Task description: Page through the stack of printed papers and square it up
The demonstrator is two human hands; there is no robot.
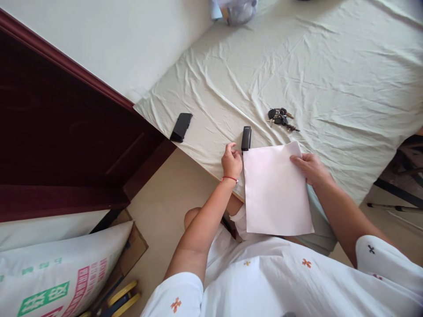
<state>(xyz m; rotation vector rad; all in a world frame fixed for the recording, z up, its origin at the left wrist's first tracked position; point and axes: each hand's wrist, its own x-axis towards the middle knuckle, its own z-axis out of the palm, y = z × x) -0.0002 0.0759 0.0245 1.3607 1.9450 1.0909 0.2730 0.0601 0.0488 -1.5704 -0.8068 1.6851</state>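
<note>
White paper [277, 193], possibly several sheets, hangs over the table's near edge, its lower part above the lap. My right hand [312, 168] pinches its upper right edge, thumb on top and the other fingers underneath. A black stapler [246, 138] lies on the cloth at the paper's upper left corner; whether the corner sits inside its jaw I cannot tell. Just left of that corner is my left hand [231, 161], a red string round its wrist. Its fingers are loosely bent and apart, with nothing visible in them.
A pale green cloth [343, 83] with wrinkles covers the table. On it lie a black phone [181, 127] at the left edge and a bunch of keys [280, 118] beyond the paper. A plastic bag [241, 11] stands by the wall. A printed white sack [66, 264] is at lower left.
</note>
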